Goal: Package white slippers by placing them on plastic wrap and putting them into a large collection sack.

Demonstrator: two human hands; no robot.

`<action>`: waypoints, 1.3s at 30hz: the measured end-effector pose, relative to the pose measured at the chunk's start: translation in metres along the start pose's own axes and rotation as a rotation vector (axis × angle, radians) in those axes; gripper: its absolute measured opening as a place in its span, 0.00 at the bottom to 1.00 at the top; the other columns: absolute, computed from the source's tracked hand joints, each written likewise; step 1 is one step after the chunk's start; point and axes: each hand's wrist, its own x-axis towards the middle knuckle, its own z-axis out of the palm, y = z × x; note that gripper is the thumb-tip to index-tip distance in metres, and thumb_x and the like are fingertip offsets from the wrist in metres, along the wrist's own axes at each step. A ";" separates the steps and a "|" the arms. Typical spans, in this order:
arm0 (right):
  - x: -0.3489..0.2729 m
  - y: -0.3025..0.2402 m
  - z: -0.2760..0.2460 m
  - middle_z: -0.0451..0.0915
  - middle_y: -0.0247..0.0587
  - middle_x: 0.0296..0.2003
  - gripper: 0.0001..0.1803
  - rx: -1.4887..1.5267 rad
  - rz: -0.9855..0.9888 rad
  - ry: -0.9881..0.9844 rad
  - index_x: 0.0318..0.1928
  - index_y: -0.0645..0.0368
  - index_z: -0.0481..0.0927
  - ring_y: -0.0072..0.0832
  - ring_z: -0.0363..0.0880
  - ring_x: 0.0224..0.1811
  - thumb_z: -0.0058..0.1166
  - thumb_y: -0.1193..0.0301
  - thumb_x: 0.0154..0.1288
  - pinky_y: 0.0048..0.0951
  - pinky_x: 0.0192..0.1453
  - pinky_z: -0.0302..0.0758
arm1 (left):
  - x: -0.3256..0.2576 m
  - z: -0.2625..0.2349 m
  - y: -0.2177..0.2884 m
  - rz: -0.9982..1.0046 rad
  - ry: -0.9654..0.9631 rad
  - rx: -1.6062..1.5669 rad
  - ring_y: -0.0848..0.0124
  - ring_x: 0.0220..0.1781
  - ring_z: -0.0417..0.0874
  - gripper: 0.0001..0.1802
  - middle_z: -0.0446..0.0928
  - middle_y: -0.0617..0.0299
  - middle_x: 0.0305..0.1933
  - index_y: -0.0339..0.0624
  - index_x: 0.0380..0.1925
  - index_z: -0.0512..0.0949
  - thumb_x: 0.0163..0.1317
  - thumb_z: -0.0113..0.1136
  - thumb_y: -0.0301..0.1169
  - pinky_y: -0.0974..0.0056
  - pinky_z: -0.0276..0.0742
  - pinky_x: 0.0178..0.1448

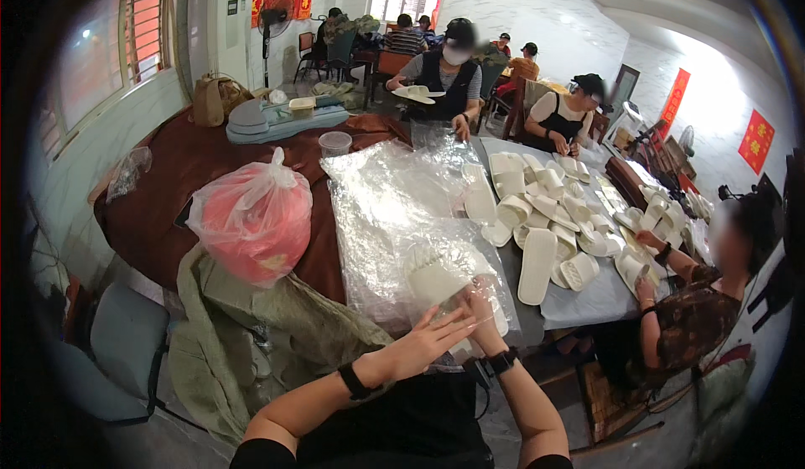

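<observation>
Just in front of me, a cream slide slipper is held up over the table's near edge, with clear plastic film around it. My right hand grips it at its near right side; the thumb and some fingers are partly hidden. My left hand lies close below the slipper, fingers stretched out and touching the plastic near my right wrist. Under and beyond the slipper spreads a stack of clear plastic bags. A heap of cream slippers covers the grey table section to the right.
A knotted bag of pink material sits on the brown cloth at left, beside a green woven sack. A clear round tub stands farther back. Co-workers sit across and at right, handling slippers.
</observation>
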 end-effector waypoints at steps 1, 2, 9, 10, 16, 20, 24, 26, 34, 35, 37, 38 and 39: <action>0.005 -0.004 -0.003 0.80 0.55 0.33 0.06 -0.035 0.050 0.009 0.35 0.68 0.77 0.48 0.77 0.36 0.54 0.75 0.65 0.45 0.49 0.72 | 0.003 -0.001 0.002 0.019 -0.008 -0.001 0.56 0.86 0.44 0.53 0.51 0.56 0.83 0.41 0.79 0.52 0.48 0.55 0.10 0.38 0.35 0.82; 0.021 0.031 0.002 0.81 0.54 0.27 0.10 -0.112 -0.038 0.104 0.38 0.69 0.79 0.49 0.79 0.34 0.55 0.71 0.66 0.47 0.53 0.72 | 0.005 -0.002 0.005 0.019 -0.030 0.002 0.56 0.86 0.44 0.53 0.51 0.56 0.83 0.40 0.79 0.52 0.48 0.56 0.10 0.37 0.36 0.82; 0.059 0.064 0.038 0.84 0.59 0.42 0.16 -0.431 -0.180 0.102 0.50 0.63 0.80 0.57 0.82 0.48 0.51 0.64 0.70 0.47 0.61 0.73 | -0.004 0.010 0.003 0.011 -0.089 0.070 0.53 0.85 0.46 0.52 0.50 0.54 0.83 0.41 0.78 0.54 0.48 0.57 0.12 0.36 0.39 0.82; 0.050 0.062 0.040 0.84 0.60 0.40 0.23 -0.439 -0.125 0.060 0.61 0.57 0.75 0.62 0.80 0.49 0.51 0.60 0.71 0.52 0.67 0.66 | -0.009 0.005 0.004 -0.018 -0.159 0.042 0.52 0.85 0.47 0.48 0.50 0.53 0.83 0.42 0.77 0.57 0.52 0.55 0.14 0.36 0.41 0.81; -0.004 0.044 0.036 0.77 0.63 0.57 0.34 -0.584 0.048 -0.148 0.73 0.41 0.67 0.63 0.74 0.61 0.58 0.61 0.67 0.69 0.71 0.58 | -0.023 -0.007 0.004 0.000 -0.027 -0.139 0.48 0.84 0.49 0.40 0.54 0.52 0.81 0.48 0.75 0.62 0.60 0.56 0.19 0.37 0.43 0.81; -0.045 0.027 0.029 0.63 0.56 0.72 0.33 -0.774 -0.077 -0.108 0.74 0.38 0.65 0.66 0.54 0.76 0.56 0.56 0.71 0.74 0.71 0.55 | -0.011 -0.013 -0.001 -0.093 0.076 -0.052 0.47 0.83 0.51 0.35 0.59 0.50 0.79 0.47 0.73 0.65 0.65 0.59 0.25 0.35 0.42 0.81; -0.068 0.024 0.010 0.54 0.52 0.77 0.34 -0.623 -0.099 -0.133 0.74 0.38 0.65 0.64 0.54 0.77 0.58 0.56 0.70 0.73 0.70 0.57 | -0.015 -0.001 -0.025 -0.144 -0.010 0.118 0.48 0.82 0.54 0.29 0.61 0.49 0.77 0.43 0.68 0.70 0.68 0.61 0.34 0.36 0.47 0.79; -0.089 0.012 -0.016 0.54 0.49 0.77 0.35 -0.573 -0.116 -0.244 0.73 0.42 0.67 0.61 0.56 0.77 0.62 0.61 0.67 0.67 0.68 0.63 | -0.024 0.007 -0.034 -0.151 -0.067 0.132 0.48 0.81 0.54 0.28 0.62 0.49 0.77 0.42 0.67 0.72 0.68 0.61 0.36 0.36 0.48 0.79; -0.142 0.000 -0.133 0.84 0.51 0.51 0.20 -0.170 0.034 -0.084 0.56 0.60 0.82 0.42 0.86 0.46 0.57 0.80 0.62 0.40 0.51 0.82 | -0.044 0.005 -0.028 -0.097 -0.177 0.202 0.53 0.80 0.60 0.25 0.68 0.51 0.73 0.40 0.61 0.76 0.64 0.65 0.32 0.39 0.50 0.80; -0.137 0.003 -0.140 0.82 0.51 0.57 0.27 -0.201 -0.075 0.032 0.61 0.57 0.80 0.41 0.86 0.48 0.56 0.83 0.59 0.40 0.53 0.80 | -0.048 0.003 -0.028 -0.091 -0.191 0.197 0.53 0.80 0.60 0.25 0.68 0.51 0.73 0.40 0.61 0.76 0.64 0.65 0.32 0.39 0.50 0.80; -0.124 0.002 -0.147 0.69 0.48 0.70 0.40 -0.727 -0.154 0.065 0.71 0.48 0.71 0.38 0.81 0.58 0.54 0.85 0.55 0.39 0.61 0.76 | -0.055 0.000 -0.025 -0.060 -0.233 0.232 0.53 0.80 0.60 0.29 0.69 0.53 0.73 0.41 0.61 0.76 0.56 0.63 0.22 0.40 0.50 0.80; -0.119 0.013 -0.148 0.58 0.44 0.77 0.48 -0.810 -0.128 -0.030 0.76 0.38 0.62 0.37 0.71 0.69 0.53 0.86 0.56 0.41 0.66 0.71 | -0.056 -0.001 -0.023 -0.055 -0.243 0.236 0.53 0.80 0.60 0.29 0.69 0.53 0.73 0.41 0.61 0.76 0.56 0.63 0.22 0.40 0.50 0.80; -0.111 0.024 -0.147 0.58 0.44 0.77 0.48 -0.803 -0.124 -0.023 0.76 0.38 0.62 0.37 0.71 0.69 0.53 0.86 0.56 0.41 0.66 0.71 | -0.058 -0.003 -0.021 -0.065 -0.260 0.269 0.53 0.80 0.60 0.32 0.69 0.54 0.73 0.41 0.63 0.75 0.53 0.61 0.19 0.40 0.50 0.80</action>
